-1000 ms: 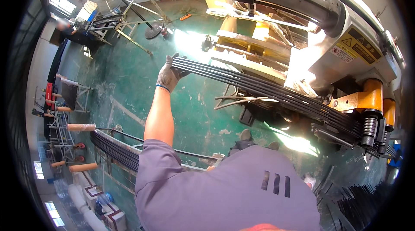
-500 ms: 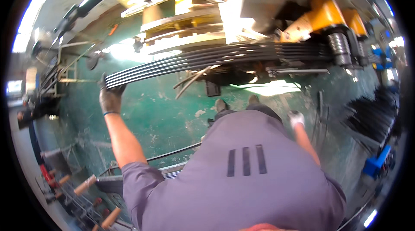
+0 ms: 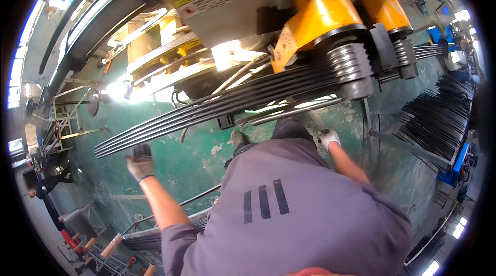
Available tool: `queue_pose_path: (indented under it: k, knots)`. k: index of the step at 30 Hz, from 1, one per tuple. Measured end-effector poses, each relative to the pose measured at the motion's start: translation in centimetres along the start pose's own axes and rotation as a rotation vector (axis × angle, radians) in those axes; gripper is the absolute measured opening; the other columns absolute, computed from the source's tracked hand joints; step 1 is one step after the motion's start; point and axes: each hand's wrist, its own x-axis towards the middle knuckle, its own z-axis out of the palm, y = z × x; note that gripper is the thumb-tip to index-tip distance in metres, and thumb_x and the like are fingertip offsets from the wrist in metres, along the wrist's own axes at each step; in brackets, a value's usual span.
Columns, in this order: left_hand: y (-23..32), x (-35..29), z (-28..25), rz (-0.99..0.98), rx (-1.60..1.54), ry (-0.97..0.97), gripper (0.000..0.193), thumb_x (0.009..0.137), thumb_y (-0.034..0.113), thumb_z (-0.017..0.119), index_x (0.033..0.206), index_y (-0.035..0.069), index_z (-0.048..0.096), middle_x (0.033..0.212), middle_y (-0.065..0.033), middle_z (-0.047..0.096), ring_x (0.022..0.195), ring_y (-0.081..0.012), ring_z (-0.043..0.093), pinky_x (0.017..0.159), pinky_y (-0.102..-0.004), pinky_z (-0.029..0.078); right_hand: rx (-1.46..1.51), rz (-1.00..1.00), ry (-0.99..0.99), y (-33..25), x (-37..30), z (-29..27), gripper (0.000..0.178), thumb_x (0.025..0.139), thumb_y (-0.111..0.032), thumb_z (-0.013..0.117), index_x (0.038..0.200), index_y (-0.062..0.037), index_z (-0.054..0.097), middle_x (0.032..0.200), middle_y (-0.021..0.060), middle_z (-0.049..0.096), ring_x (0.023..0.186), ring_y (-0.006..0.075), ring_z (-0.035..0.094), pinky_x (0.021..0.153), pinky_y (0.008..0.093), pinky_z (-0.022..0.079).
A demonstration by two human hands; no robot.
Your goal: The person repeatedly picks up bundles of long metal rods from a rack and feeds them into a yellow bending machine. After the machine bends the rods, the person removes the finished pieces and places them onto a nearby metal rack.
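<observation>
Several long dark metal bars [image 3: 206, 113] lie side by side, slanting from the lower left up to rollers at the right. My left hand [image 3: 139, 162], in a grey glove with dark fingers, is just below their left ends. Its fingers stretch toward the bars, and it holds nothing. Lower and to the right, my right hand [image 3: 327, 137] hangs near my side in a whitish glove. Its fingers look loosely bent, with nothing visible in them. The bars pass behind a ribbed metal roller [image 3: 351, 67] under an orange housing [image 3: 325, 5].
A second orange housing [image 3: 385, 7] stands to the right. Beyond it, many dark rods [image 3: 434, 116] lie heaped on a rack. A metal tube [image 3: 294, 111] runs below the bars. Another person [image 3: 46, 183] is at the far left. The floor [image 3: 170, 167] is green and worn.
My left hand has let go of the bars' left ends and dropped below them. The view has shifted toward the right, bringing the orange housings closer.
</observation>
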Motion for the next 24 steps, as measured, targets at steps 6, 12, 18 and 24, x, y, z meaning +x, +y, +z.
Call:
queue_pose_path:
  k: [6,12,18,24]
  knots:
    - [-19.9,-11.1,7.8,-0.427,0.024,-0.078,0.051,0.103,0.047,0.037,0.123,0.002,0.054,0.132,-0.0142,0.058,0.121,-0.0332,0.053,0.105,-0.0486,0.043,-0.172,0.001,-0.15,-3.9,2.4,-7.7,0.04,0.084,-0.039,0.068,0.104,-0.0048,0.073,0.101,0.02,0.071,0.101,0.0353,0.067,0.087,0.0402,0.051]
    - [-24.6,-17.6,14.5,-0.445,0.168,-0.318,0.034,0.103,0.03,0.038,0.123,0.007,0.053,0.131,-0.011,0.056,0.12,-0.029,0.052,0.105,-0.0453,0.042,-0.203,-0.073,-0.085,-4.7,5.7,-10.7,0.043,0.083,-0.042,0.068,0.11,-0.0083,0.072,0.109,0.0181,0.07,0.108,0.0359,0.065,0.091,0.0422,0.051]
    - [-22.9,-13.8,14.8,-0.409,0.204,-0.437,0.031,0.101,0.027,0.045,0.118,0.004,0.058,0.112,-0.0144,0.063,0.097,-0.0309,0.062,0.081,-0.0454,0.057,0.12,-0.083,0.065,-5.3,4.4,-10.1,0.032,0.084,-0.036,0.068,0.094,-0.0059,0.074,0.082,0.0076,0.071,0.074,0.0141,0.066,0.07,0.0314,0.05]
    - [-22.6,-12.3,14.4,-0.051,0.592,-0.722,0.033,0.103,0.029,0.043,0.118,0.004,0.057,0.11,-0.0149,0.064,0.1,-0.032,0.062,0.088,-0.0484,0.052,0.37,-0.215,0.213,-3.3,0.5,-8.4,0.028,0.087,-0.027,0.066,0.094,-0.0003,0.072,0.083,0.0088,0.072,0.076,0.0164,0.067,0.071,0.032,0.05]
